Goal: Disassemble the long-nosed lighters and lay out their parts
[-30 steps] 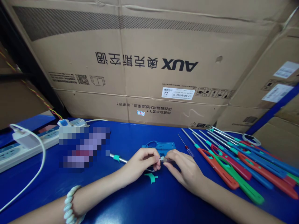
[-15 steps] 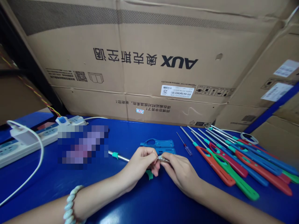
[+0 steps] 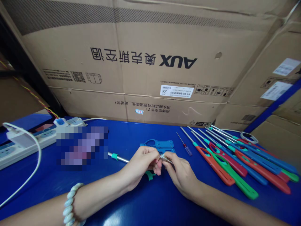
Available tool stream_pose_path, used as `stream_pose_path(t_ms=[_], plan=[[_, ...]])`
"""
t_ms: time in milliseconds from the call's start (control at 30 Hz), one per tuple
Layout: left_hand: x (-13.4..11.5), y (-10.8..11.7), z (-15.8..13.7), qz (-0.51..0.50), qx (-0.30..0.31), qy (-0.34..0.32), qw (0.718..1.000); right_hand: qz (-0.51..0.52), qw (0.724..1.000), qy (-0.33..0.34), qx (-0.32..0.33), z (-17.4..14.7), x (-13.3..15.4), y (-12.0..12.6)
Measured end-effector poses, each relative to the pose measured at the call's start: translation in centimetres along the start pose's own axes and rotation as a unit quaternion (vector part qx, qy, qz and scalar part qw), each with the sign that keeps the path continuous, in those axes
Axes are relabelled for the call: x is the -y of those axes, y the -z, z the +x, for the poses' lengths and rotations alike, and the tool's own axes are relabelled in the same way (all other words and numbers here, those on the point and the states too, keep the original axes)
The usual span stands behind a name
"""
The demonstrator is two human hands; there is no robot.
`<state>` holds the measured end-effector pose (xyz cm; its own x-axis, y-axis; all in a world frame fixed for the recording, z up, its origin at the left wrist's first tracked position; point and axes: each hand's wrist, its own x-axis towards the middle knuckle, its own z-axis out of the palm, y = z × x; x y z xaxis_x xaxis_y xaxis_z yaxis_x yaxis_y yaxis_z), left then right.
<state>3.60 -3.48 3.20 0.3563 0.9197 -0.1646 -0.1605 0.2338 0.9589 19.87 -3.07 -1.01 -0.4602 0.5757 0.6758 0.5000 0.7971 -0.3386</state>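
Small part (image 3: 162,156) stays pinched between left hand (image 3: 144,159) and right hand (image 3: 182,171); the green piece (image 3: 150,176) is now more covered, so same handling seems to continue.

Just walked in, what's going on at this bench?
A person's left hand and right hand hold a small pale-ended part between their fingertips, mostly hidden. Blue handle shells lie just beyond. A green plastic piece and metal tube lie partly behind the left hand; a screwdriver and long-nosed lighters lie to the right.
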Motion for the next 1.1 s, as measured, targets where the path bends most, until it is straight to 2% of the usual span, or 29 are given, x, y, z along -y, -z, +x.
stream_pose_path(t_ms=[267,467,533,567,600,633,767,900,1100], plan=[[0.1,0.1,0.1,0.018,-0.001,-0.009,1.000,0.047,0.998,-0.037,0.020,-0.1,0.2,-0.2],[1.8,1.1,-0.1,0.015,-0.009,0.023,1.000,0.153,0.969,-0.192,-0.026,0.8,-0.4,1.1],[1.9,1.6,0.2,0.106,0.010,-0.025,0.994,0.161,0.964,-0.211,-0.030,1.5,-1.1,1.6],[1.6,1.9,0.6,0.190,0.023,-0.066,0.979,0.159,0.963,-0.217,-0.031,1.8,-1.5,1.8],[1.3,2.1,1.2,0.300,0.037,-0.112,0.947,0.153,0.963,-0.222,-0.031,2.1,-2.0,2.0],[1.0,2.3,1.9,0.349,0.039,-0.133,0.927,0.145,0.963,-0.226,-0.030,2.3,-2.5,2.1],[-0.1,2.8,5.6,0.472,0.008,-0.194,0.860,0.106,0.965,-0.240,-0.030,2.5,-4.2,2.2],[0.0,2.8,8.6,0.566,0.003,-0.229,0.792,0.084,0.965,-0.248,-0.026,2.2,-5.3,2.2],[0.1,3.3,9.5,0.638,0.034,-0.252,0.727,0.072,0.965,-0.250,-0.015,2.2,-5.6,2.1]])
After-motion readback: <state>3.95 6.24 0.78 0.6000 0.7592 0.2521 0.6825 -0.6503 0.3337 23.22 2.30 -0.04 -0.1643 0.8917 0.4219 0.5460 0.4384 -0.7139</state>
